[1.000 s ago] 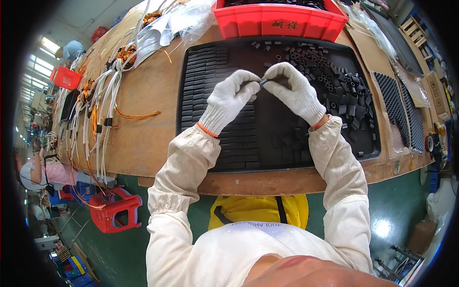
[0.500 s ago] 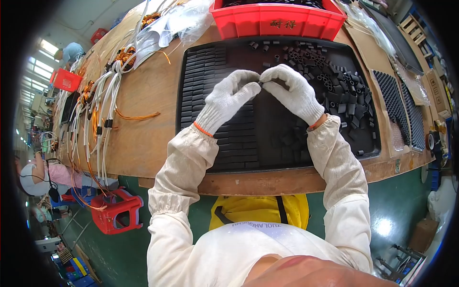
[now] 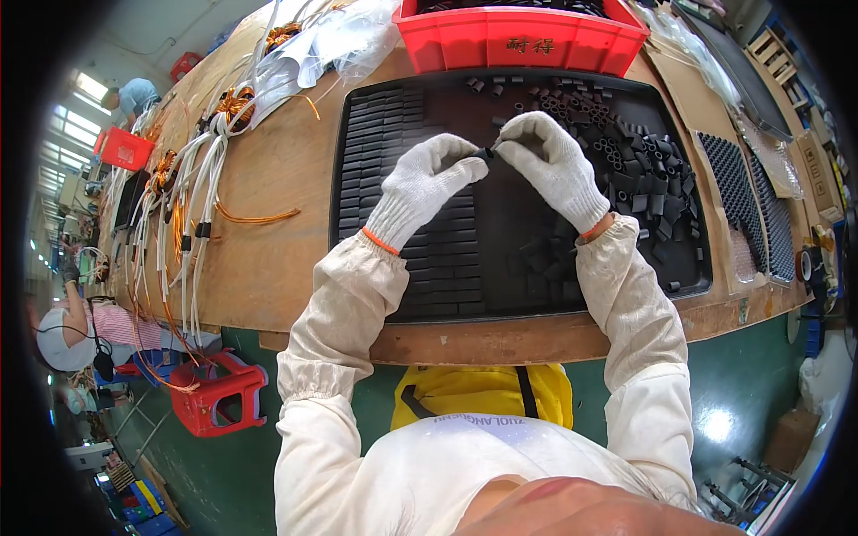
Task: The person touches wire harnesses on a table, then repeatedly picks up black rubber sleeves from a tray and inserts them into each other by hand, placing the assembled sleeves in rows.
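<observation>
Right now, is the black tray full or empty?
Partly filled: the black tray holds neat rows on the left, loose pieces on the right, bare space between.

- L hand point(image 3: 427, 183), gloved, pinched sm. blk piece point(image 3: 484, 154) above blk tray point(image 3: 502, 241)
- R hand point(image 3: 550, 170), gloved, was just beside; contact unclear
- Blk strips point(image 3: 384, 125) lay in rows, loose tubes point(image 3: 657, 192) opp. side
- Red bin point(image 3: 523, 40) stood behind
</observation>
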Motion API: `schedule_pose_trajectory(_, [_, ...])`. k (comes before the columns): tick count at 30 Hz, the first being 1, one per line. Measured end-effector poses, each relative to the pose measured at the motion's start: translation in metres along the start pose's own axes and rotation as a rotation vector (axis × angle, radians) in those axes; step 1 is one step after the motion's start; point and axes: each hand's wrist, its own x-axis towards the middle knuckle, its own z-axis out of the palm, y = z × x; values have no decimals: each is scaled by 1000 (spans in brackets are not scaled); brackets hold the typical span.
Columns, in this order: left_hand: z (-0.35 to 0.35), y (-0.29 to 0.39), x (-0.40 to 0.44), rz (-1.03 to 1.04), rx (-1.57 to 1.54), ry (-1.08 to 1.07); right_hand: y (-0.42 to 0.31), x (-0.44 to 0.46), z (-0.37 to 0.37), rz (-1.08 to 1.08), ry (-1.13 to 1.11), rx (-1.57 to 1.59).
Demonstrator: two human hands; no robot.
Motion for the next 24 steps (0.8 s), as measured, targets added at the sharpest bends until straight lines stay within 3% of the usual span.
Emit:
schedule_pose_trajectory(8, [3,5,-3,32,79,14,0,1,-4,40,-7,100])
schedule_pose_trajectory(16, [5,-1,-2,70,9,1,-7,1,-9,68,-173,322])
schedule_pose_trajectory(24, [5,-1,-1,41,15,19,-10,0,-6,34,-167,171])
